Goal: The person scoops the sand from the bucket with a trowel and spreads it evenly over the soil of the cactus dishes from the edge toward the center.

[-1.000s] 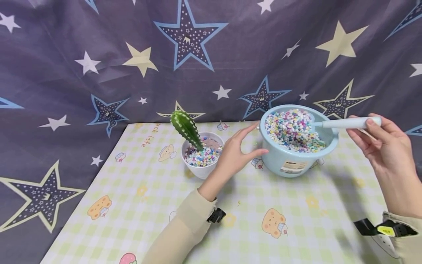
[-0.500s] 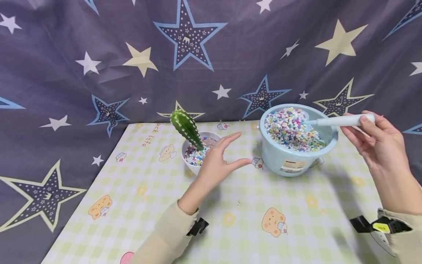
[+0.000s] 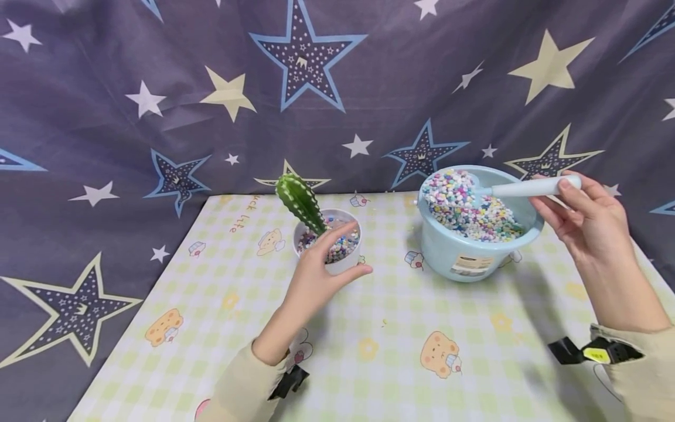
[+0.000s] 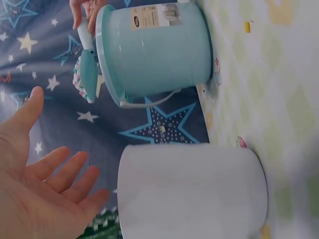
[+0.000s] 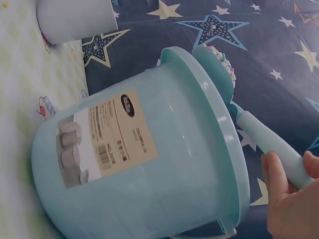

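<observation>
My right hand (image 3: 596, 220) grips the pale handle of a light-blue scoop (image 5: 217, 69), fingers and thumb around its end. The scoop is heaped with small multicoloured pebbles and sits above the rim of a light-blue bucket (image 3: 459, 261), which holds more of the same pebbles (image 3: 493, 220). In front of a white pot (image 4: 194, 194), my left hand (image 3: 316, 275) is spread with its thumb apart and holds nothing. A green cactus (image 3: 300, 202) leans left out of that pot, with coloured pebbles around its base. The left fingers partly cover the pot's front in the head view.
A checked tablecloth (image 3: 379, 375) with cartoon prints covers the table. Behind it hangs a dark curtain (image 3: 369, 76) patterned with stars. The bucket's thin handle (image 4: 149, 103) hangs down along its side. One tiny yellow pebble (image 4: 247, 26) lies on the cloth.
My left hand has moved left from beside the bucket to the front of the white pot. The right hand has raised the loaded scoop slightly and shifted it left over the bucket.
</observation>
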Demonstrator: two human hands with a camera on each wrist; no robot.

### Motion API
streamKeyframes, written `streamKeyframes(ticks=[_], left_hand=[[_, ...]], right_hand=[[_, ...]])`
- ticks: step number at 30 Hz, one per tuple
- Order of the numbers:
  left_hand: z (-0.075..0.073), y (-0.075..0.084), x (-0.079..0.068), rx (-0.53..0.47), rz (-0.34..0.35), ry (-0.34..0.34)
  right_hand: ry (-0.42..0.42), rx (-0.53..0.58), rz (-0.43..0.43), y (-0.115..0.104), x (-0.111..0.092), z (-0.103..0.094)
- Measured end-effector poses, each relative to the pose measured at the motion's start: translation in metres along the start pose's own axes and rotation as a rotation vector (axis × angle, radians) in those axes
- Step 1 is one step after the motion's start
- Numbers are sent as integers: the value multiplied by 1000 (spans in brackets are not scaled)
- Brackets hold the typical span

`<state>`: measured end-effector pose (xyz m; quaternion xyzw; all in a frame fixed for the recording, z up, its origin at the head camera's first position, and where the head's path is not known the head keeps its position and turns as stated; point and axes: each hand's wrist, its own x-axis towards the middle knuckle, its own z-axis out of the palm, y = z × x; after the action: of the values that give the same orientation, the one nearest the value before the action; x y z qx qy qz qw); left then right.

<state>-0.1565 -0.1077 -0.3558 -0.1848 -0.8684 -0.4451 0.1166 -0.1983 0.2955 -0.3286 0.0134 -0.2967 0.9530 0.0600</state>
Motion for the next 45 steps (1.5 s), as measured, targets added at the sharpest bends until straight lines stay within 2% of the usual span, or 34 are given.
streamKeyframes(ticks=[13, 19, 26, 32, 38, 45], left_hand=[[-31, -17, -22, -4, -40, 87], [-40, -27, -27, 17, -53, 130], [-48, -38, -30, -6, -85, 166], [-53, -46, -30, -12, -135, 178], [-55, -57, -28, -64, -195, 184], [-54, -70, -26, -152, -270, 159]], right_hand=[[-50, 57, 80, 12, 8, 17], [-69, 74, 117, 18, 11, 22], [-64, 53, 136, 26, 14, 29], [-105, 23, 139, 35, 17, 34], [-106, 14, 161, 42, 20, 41], [-97, -18, 167, 51, 23, 49]])
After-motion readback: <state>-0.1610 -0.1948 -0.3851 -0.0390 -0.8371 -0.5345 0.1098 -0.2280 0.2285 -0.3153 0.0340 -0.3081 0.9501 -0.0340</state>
